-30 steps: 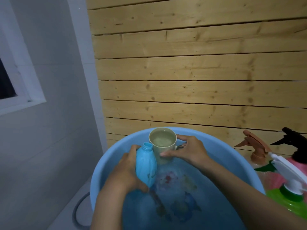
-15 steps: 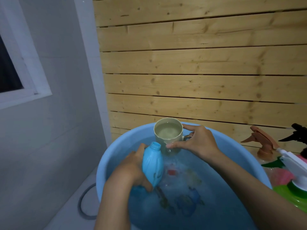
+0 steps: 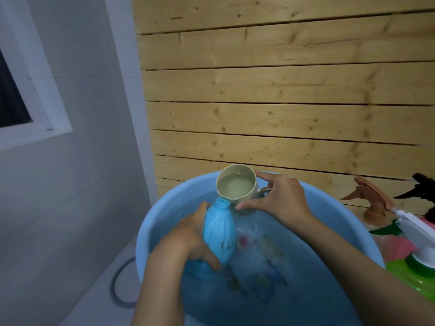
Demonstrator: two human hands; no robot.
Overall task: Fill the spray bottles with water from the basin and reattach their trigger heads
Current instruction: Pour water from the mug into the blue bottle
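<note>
**A:** Head view, the only one; where is the bottle?

**B:** The blue spray bottle (image 3: 220,234) leans in the blue basin (image 3: 179,194), toward nine o'clock of the bowl, foot in the water; its neck is open, with no trigger head on it; the left hand (image 3: 188,236) is wrapped round its belly, thumb in front.

**A:** And the other hand?

**B:** The right hand (image 3: 280,201) grasps a beige mug (image 3: 237,187) at twelve o'clock, thumb and forefinger round the body, handle by the knuckles; the mug is full, its lip just above the bottle's mouth; whether water is running I cannot tell.

**A:** How far along, then?

**B:** I'd judge this bottle mid-fill at most; its opaque wall hides the level; capping remains. At three o'clock, outside the basin, a green bottle (image 3: 409,276) wears a white trigger head (image 3: 414,229); a brown trigger head (image 3: 367,196) and a black trigger head (image 3: 421,187) stand behind, their bottles mostly cut off; they look capped, but whether they are filled I cannot say.
</note>
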